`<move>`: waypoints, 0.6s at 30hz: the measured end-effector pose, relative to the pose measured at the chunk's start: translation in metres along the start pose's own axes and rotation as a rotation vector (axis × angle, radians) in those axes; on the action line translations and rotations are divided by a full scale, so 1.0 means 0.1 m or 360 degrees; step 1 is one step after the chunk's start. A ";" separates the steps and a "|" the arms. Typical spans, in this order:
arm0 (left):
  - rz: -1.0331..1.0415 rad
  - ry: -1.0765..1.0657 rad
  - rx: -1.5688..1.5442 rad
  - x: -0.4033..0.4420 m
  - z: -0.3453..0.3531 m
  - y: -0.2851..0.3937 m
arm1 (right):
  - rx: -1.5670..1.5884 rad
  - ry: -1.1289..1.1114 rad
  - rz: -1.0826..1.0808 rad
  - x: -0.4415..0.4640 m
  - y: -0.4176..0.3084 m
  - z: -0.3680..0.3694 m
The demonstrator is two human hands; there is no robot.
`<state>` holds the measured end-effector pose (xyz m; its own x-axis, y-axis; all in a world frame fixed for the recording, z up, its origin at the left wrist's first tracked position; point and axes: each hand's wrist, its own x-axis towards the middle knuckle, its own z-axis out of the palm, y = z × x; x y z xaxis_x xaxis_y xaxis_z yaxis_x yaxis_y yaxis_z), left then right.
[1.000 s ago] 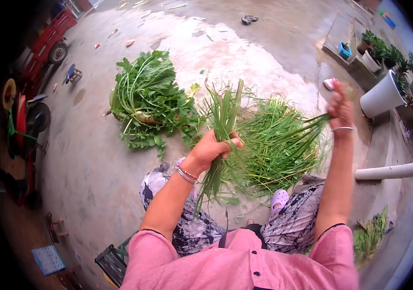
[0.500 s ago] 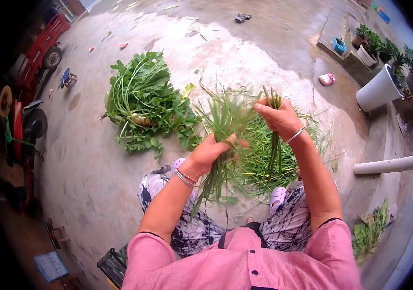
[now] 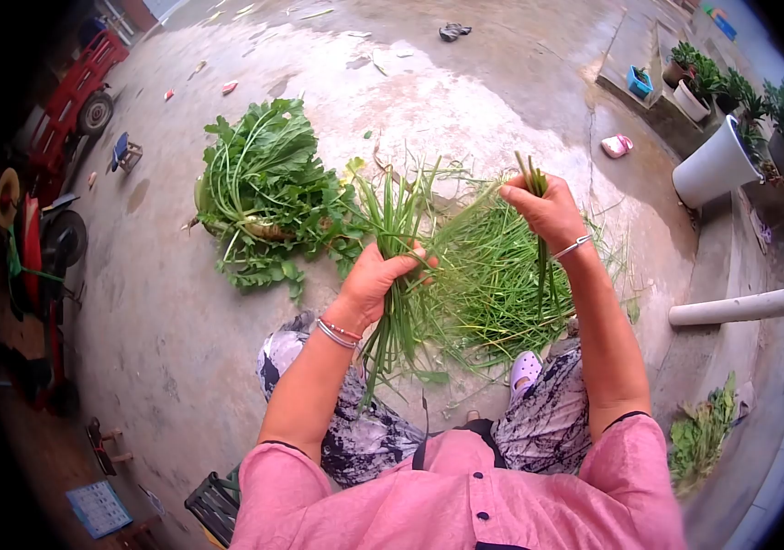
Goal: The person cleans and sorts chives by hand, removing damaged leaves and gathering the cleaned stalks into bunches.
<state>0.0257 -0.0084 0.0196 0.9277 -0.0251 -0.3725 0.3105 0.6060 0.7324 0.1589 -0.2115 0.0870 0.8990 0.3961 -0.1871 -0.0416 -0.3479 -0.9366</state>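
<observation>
My left hand [image 3: 375, 280] is wrapped around a thick bunch of green chives [image 3: 390, 325], whose ends fan out above and below the fist. Higher and to the right, my right hand [image 3: 550, 213] grips a thinner bundle of chives [image 3: 528, 170] that hangs down past the palm. Blurred strands stretch from its thumb and fingertips toward the left bunch. Below and between both hands, a loose pile of chives [image 3: 502, 293] is spread over the concrete. Leafy radishes [image 3: 268, 174] with a pale root showing lie in a heap to the left.
Purple clogs [image 3: 525, 368] show by the pile. To the right are a white bucket [image 3: 717, 165], potted plants [image 3: 706, 78], a pipe [image 3: 736, 309] and wilted greens [image 3: 702, 435]. A small stool [image 3: 126, 153] and a red cart [image 3: 71, 87] stand at left.
My right hand has shifted slightly right and my left hand slightly left, so they are farther apart. Strands now stretch between them. Both keep hold of their chives.
</observation>
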 end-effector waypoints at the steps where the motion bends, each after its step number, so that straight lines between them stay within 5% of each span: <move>1: 0.0004 0.0033 0.0034 -0.01 0.02 0.02 | 0.0017 0.0048 0.0006 -0.01 -0.03 -0.01; 7: 0.0011 0.0108 0.0104 -0.05 0.00 0.06 | 0.0135 0.0424 -0.0238 0.20 0.19 -0.40; 11: 0.0073 0.0117 0.0046 -0.05 -0.05 0.04 | -0.0263 0.0126 -0.0123 0.12 0.15 -0.28; 18: 0.0080 0.0118 0.0079 -0.06 -0.04 0.05 | -0.0042 -0.0266 0.0013 -0.06 0.13 0.31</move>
<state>0.0206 -0.0023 0.0231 0.9250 0.0644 -0.3745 0.2756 0.5650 0.7777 0.1393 -0.1915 0.0671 0.8134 0.5284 -0.2432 -0.0351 -0.3727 -0.9273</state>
